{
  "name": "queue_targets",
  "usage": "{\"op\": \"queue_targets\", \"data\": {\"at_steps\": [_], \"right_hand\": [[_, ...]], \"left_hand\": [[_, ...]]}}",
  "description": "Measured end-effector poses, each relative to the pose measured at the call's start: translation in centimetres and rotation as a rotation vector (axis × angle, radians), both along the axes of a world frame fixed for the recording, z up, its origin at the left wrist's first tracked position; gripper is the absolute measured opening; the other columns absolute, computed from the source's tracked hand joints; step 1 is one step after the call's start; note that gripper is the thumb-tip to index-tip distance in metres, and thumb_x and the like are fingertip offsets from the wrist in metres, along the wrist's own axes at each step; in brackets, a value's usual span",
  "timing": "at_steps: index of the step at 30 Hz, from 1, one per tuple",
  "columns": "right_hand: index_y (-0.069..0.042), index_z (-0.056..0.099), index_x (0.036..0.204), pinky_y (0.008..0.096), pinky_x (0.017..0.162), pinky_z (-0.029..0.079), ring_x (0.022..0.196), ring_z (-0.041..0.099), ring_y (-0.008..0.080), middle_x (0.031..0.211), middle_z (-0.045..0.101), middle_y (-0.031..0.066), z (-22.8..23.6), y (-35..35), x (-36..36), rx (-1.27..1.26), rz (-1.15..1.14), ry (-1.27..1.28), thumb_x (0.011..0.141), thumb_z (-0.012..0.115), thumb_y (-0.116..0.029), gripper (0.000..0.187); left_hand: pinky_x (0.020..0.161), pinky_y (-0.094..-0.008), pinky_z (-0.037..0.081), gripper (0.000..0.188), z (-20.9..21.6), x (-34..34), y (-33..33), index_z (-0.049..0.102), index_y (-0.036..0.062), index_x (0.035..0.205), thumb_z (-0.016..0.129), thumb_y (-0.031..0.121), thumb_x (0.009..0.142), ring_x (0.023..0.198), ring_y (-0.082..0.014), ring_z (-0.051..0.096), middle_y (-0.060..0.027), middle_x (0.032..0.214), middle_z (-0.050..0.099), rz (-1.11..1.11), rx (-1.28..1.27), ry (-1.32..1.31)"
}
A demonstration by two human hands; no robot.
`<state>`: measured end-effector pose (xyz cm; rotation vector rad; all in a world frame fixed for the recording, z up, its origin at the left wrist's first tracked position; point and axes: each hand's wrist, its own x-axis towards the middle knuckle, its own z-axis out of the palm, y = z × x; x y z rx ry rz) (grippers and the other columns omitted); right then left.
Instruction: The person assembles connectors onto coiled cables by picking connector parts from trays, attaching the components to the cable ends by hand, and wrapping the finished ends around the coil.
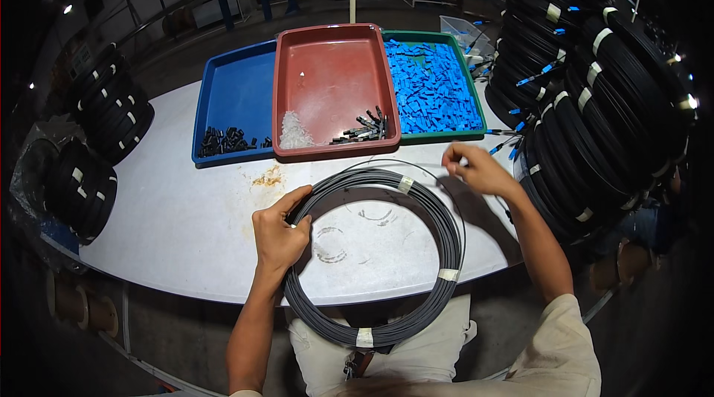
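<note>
A coil of black cable, bound with pale tape bands, leans over the near edge of the white table, its lower part above my lap. Wrapped round the coil's left side, my left hand grips it with the thumb on the inner edge. My right hand is raised beyond the coil's upper right, fingers curled in a pinch. A loose strand of cable arcs off the coil's top towards it. Whatever those fingertips hold is too small to make out.
Three trays stand at the back: a blue tray with black parts, a red tray with clear and black pieces, and a green tray of blue connectors. Stacked cable coils rise at right; more coils stand at left.
</note>
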<state>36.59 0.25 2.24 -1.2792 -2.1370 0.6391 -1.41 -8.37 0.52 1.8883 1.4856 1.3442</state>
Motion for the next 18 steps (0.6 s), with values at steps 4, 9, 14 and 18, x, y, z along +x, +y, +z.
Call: {"op": "queue_targets", "data": {"at_steps": [4,9,14,18], "right_hand": [[-0.003,0.062,0.111,0.0300,0.067,0.049,0.070,0.057,0.0123,0.084,0.065,0.0041,-2.4,-5.4,-0.2,-0.354,-0.075,0.204,0.099,0.057,-0.011,0.015],[-0.006,0.053,0.131,0.0298,0.075,0.050,0.080,0.062,0.0140,0.093,0.066,0.0077,-4.0,-10.1,-1.8,-0.227,-0.123,0.341,0.099,0.060,-0.010,0.034],[-0.004,0.056,0.129,0.0308,0.077,0.051,0.080,0.064,0.0162,0.094,0.068,0.0117,-2.8,-11.4,-3.3,-0.180,-0.281,0.365,0.096,0.059,-0.007,0.033],[0.000,0.067,0.119,0.0337,0.083,0.052,0.091,0.069,0.0226,0.105,0.072,0.0178,-2.4,-11.5,-4.4,-0.268,-0.338,0.282,0.097,0.058,-0.010,0.026]], "left_hand": [[0.098,-0.0321,0.053,0.050,-0.9,-0.3,0.7,0.069,-0.0053,0.119,0.069,-0.011,0.069,0.107,-0.0254,0.072,-0.0203,0.113,0.073,0.004,-0.089,0.026],[0.086,-0.0314,0.057,0.048,-0.8,0.2,1.3,0.072,0.0002,0.118,0.071,-0.004,0.070,0.093,-0.0278,0.076,-0.0225,0.102,0.075,0.040,-0.071,0.086],[0.076,-0.0324,0.058,0.029,-0.1,-0.3,3.9,0.078,0.0020,0.103,0.067,-0.002,0.077,0.079,-0.0274,0.076,-0.0210,0.090,0.075,0.034,-0.115,0.074],[0.076,-0.0376,0.058,0.032,-0.6,-1.5,7.5,0.078,0.0067,0.104,0.063,-0.003,0.077,0.078,-0.0326,0.074,-0.0209,0.090,0.074,0.023,0.016,0.290]]}}
